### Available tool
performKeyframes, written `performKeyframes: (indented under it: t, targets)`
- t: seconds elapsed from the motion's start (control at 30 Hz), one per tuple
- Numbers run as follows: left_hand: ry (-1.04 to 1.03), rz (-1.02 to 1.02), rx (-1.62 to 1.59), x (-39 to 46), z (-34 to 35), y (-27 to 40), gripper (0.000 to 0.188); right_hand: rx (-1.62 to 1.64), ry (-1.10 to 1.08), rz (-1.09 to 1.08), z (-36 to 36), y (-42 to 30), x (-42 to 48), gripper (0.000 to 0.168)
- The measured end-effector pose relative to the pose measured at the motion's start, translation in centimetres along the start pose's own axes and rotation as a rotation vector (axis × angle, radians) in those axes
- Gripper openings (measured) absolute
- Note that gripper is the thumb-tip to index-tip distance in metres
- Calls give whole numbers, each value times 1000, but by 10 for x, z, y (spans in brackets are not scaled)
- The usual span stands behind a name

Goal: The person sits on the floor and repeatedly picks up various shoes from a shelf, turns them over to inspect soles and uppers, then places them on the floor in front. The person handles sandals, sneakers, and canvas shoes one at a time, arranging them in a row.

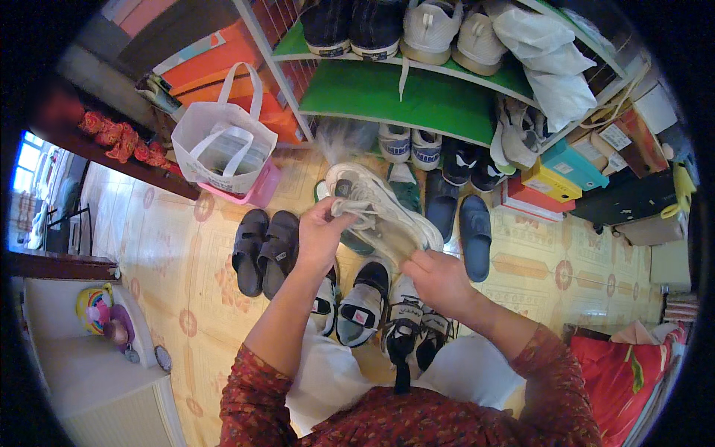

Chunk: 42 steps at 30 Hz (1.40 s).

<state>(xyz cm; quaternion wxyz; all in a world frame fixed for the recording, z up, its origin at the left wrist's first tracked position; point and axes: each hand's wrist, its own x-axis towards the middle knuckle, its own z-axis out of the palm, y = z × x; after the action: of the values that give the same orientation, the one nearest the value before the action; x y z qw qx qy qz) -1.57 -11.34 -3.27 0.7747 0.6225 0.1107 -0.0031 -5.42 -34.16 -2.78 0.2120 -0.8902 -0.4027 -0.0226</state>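
Note:
A white lace-up sneaker [385, 215] is held up in front of me, its sole partly turned out of sight. My left hand [327, 226] pinches its tongue and laces, while my right hand [435, 276] grips the other end at the lower right. Behind the sneaker, green-and-white shoes [405, 187] stand on the tiled floor, partly covered. Several black, grey and white sneakers [363, 304] are lined up just below my hands. Dark two-strap sandals [249, 251] stand to the left, and dark blue slides [475, 237] to the right.
Ahead is a rack with green shelves [396, 100] bearing shoes and a white wrapped bundle [547, 67]. A white tote bag [223, 145] sits in a pink basket [262, 184] at the left. Shoeboxes [550, 184] are stacked at the right, with red cloth [614, 380] lower down.

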Motion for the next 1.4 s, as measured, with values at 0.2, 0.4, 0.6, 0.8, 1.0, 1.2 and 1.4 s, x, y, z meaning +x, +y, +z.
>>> performKeyframes:
  t: [0.2,0.4,0.6,0.8,1.0,1.2,1.4]
  targets:
    - [-78,-46,-119,0,-5,0,20,-25,-56,-98,-5,-23,-1,47]
    - [-175,-10,-185,0,-14,-7,19,350,119,120,-17,-23,-3,44]
    - [-260,33,-410,-2,-1,3,21,1611,204,899,6,20,7,60]
    - [-299,-32,-502,-11,11,5,24,2005,47,727,12,5,16,58]
    - [-187,-105,-298,-12,11,0,24,1757,238,761,6,15,19,81]
    - [-122,-38,-168,-10,9,-10,24,1734,207,737,8,24,17,82]
    - [-23,98,89,-13,23,7,14,1644,87,965,30,44,11,67]
